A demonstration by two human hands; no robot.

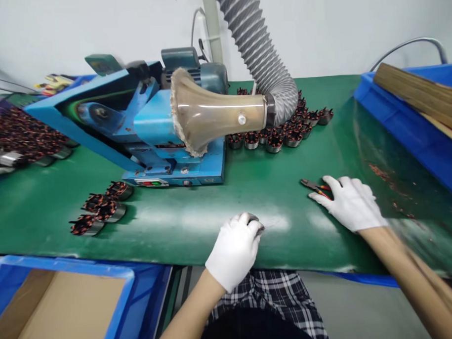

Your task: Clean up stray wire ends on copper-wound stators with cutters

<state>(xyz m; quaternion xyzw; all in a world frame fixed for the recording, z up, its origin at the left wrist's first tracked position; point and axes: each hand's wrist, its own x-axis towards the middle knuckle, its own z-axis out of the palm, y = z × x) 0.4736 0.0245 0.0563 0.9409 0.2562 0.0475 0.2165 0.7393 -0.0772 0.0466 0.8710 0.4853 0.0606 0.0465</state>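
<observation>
My left hand [234,248], in a white glove, is closed over a small stator [260,229] near the bench's front edge. Only a dark metallic edge of it shows past the fingers; the rest is hidden. To the right, my white-gloved right hand [351,202] has its thumb and fingers around the handles of pliers [311,184]. Their dark jaws point left, and bits of red and yellow handle show. Several stators [101,208] with copper windings stand on the green bench, left of my left hand.
A blue belt machine [157,117] with a funnel hood [220,110] and grey hose [266,54] stands mid-bench. More stators [274,140] sit behind the hood and others [20,132] at far left. Blue bins stand at right [405,118] and lower left [129,279]. Copper scraps [382,174] lie at right.
</observation>
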